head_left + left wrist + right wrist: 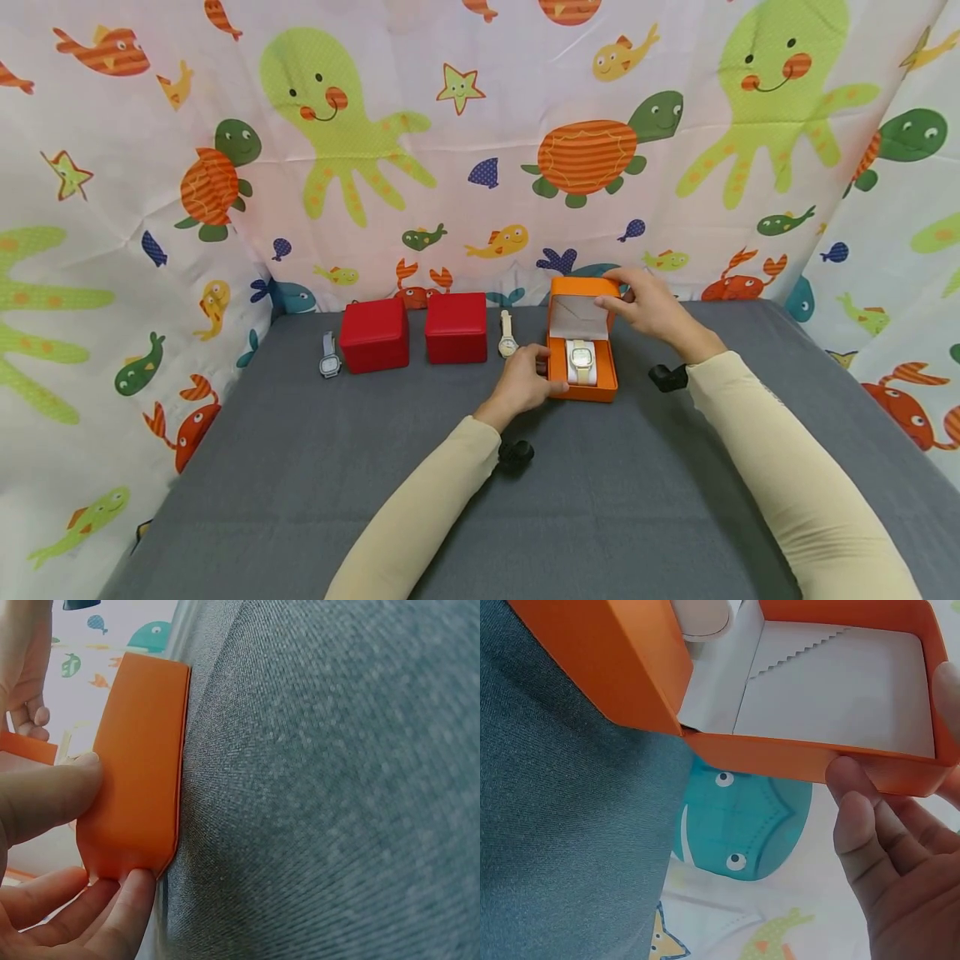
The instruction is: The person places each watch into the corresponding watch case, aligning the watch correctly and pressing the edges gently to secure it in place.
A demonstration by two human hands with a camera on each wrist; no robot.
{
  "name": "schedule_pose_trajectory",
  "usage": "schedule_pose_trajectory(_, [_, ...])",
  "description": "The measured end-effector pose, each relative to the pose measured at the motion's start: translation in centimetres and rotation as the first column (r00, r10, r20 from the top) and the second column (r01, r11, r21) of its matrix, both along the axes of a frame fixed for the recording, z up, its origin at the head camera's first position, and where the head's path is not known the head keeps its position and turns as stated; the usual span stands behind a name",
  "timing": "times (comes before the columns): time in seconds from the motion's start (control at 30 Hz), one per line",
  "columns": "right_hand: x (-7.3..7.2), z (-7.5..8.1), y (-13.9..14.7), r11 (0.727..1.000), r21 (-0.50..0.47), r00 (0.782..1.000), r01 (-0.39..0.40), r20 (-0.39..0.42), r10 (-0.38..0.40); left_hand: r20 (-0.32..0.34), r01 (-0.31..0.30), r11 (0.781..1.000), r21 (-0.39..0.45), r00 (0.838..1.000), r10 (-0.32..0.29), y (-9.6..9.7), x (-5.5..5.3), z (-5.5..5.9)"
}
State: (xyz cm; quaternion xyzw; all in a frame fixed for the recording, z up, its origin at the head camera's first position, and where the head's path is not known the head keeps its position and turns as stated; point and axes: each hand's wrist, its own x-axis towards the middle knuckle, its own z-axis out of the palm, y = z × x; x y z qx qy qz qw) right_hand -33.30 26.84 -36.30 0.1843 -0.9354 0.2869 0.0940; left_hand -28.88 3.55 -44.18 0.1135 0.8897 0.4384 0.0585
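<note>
Beyond near cream sleeves [423,504], an orange box [583,394] holding a watch [581,359] is pinched by the left hand's [519,381] fingers, its lid [576,287] by the right hand's [651,307].

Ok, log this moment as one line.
left hand: grips orange watch box | right hand: holds its raised lid | square-faced wristwatch: inside, on white cushion | red boxes: closed

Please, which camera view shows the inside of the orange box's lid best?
The right wrist view: the lid appears large, its pale, zigzag-edged lining clear. The head view shows it smaller, partly behind the right hand; the left wrist view shows only part, behind the left hand.
</note>
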Motion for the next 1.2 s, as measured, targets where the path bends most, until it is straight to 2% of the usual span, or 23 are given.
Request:
schedule_pose_trajectory(0.17, [0.1,-0.2,0.0,1.000,-0.029,1.000,-0.004,0.001,0.004,-0.002,-0.002,1.000,-0.003,1.000,0.002,0.0,0.0,0.0])
schedule_pose_trajectory(0.4, [0.6,-0.8,0.1,0.998,-0.032,0.998,-0.048,-0.038,0.047,0.001,-0.015,1.000,-0.003,1.000,0.015,0.0,0.1,0.0])
schedule_pose_trajectory(0.73, [2.7,-1.4,0.0,0.996,-0.063,0.994,-0.065,-0.096,0.058,-0.011,-0.003,1.000,0.027,1.000,0.003,-0.1,0.0,-0.2])
schedule_pose_trajectory(1.0, [5.0,-2.3,0.0,0.987,0.028,0.972,-0.158,-0.173,0.160,-0.023,0.017,0.999,0.041,1.000,-0.016,-0.1,0.0,0.0])
schedule_pose_trajectory(1.2, [5.9,-3.2,-0.1,0.978,0.068,0.952,-0.197,-0.224,0.208,-0.002,0.025,0.998,0.059,1.000,-0.025,-0.2,0.1,0.0])
